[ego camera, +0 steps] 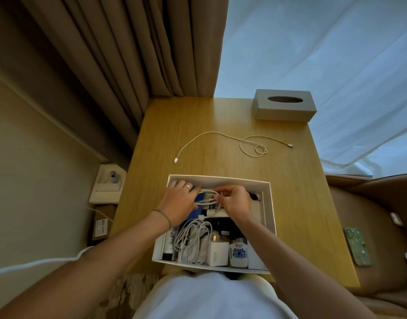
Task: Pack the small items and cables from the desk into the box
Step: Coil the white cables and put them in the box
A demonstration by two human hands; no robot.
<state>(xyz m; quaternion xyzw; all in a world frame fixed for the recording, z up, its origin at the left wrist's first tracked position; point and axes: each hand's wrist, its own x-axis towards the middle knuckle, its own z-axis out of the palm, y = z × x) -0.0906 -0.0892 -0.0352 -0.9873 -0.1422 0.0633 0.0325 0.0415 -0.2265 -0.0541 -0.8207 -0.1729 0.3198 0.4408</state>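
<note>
Both my arms reach down into the white box (pixel 268 203) on the table (pixel 296 192). My left hand (pixel 178 202) and right hand (pixel 235 200) each grip a looped white cable (pixel 207 197) inside it; another cable (pixel 220 140) lies loose beyond.

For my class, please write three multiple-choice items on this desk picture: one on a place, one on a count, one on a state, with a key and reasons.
1. Where is the grey tissue box?
A. far right corner of the desk
B. inside the white box
C. on the floor

2. How many cables lie loose on the desk?
A. none
B. one
C. three

3. What are the hands doing?
A. resting flat on the desk
B. handling a white cable over the box
C. lifting the tissue box

Key: 1 A, it stands beyond the white box. 2 B, one loose cable. 3 B, left hand and right hand hold the coiled cable.
</note>
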